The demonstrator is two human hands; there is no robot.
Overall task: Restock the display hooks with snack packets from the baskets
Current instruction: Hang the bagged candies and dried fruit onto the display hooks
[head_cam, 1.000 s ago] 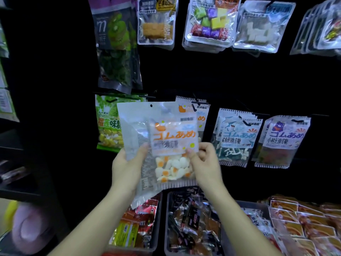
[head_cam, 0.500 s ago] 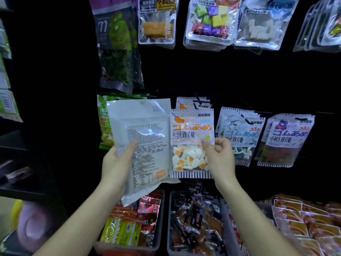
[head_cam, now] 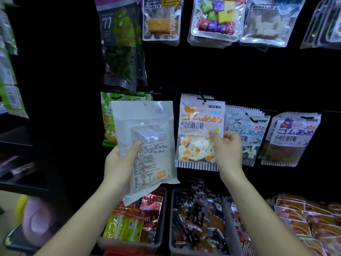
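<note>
While left hand (head_cam: 120, 163) grips a glossy flat foil pouch (head_cam: 147, 124), right hand (head_cam: 227, 150) pinches crinkly stripe-edged egg-gummy packet (head_cam: 200, 122)

I see a white packet (head_cam: 145, 137), back toward me, upright in my left hand (head_cam: 120, 163). The egg-gummy packet (head_cam: 199, 126) hangs on a hook (head_cam: 203, 98), my right hand (head_cam: 227, 150) pinching its edge.

Counted were: hands 2, left hand (head_cam: 118, 161) and right hand (head_cam: 227, 148) | held packets 2, white packet (head_cam: 145, 141) and egg-candy packet (head_cam: 199, 126) | middle-row packet stacks (head_cam: 245, 124) 4 | baskets (head_cam: 163, 215) at least 3
</note>
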